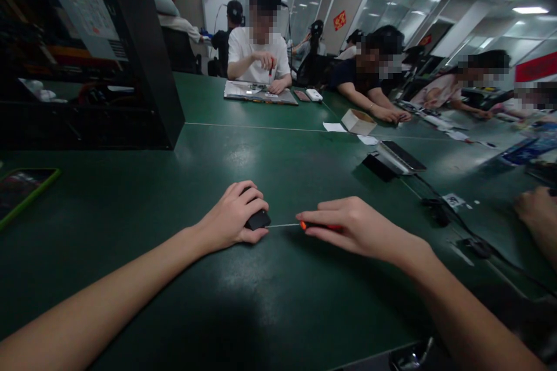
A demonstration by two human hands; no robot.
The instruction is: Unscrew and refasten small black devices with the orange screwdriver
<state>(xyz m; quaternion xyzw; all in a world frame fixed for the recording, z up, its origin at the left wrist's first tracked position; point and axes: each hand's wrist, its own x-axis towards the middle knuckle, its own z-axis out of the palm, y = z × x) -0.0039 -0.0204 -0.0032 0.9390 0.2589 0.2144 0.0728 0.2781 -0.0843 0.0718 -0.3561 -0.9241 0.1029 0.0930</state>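
Green and smooth, the worktop point(278, 307) offers little grip, and that is my first worry. The small black block point(258, 220) lies on it just ahead of me, near the middle, pinned only by my left hand point(230, 217). Its fingers point(248, 192) curl over the block's top, with the thumb pressed along the near edge. My right hand point(352, 227) has its fingers clenched around the orange handle of the screwdriver point(307, 225). The thin steel shaft lies almost level, and its tip meets the block's right side. Because the shaft is so flat, I judge that any push runs sideways rather than down, so the block could skate under my palm. The tip could also skid off and jab the thumb just beside it. I cannot see where the tip seats, since the block is dark and partly hidden, so a poor seat would go unnoticed. Black cables point(439, 211) trail near my right forearm, and a neighbour's hand point(537, 211) rests further right. A sudden slip of my arm could snag either.
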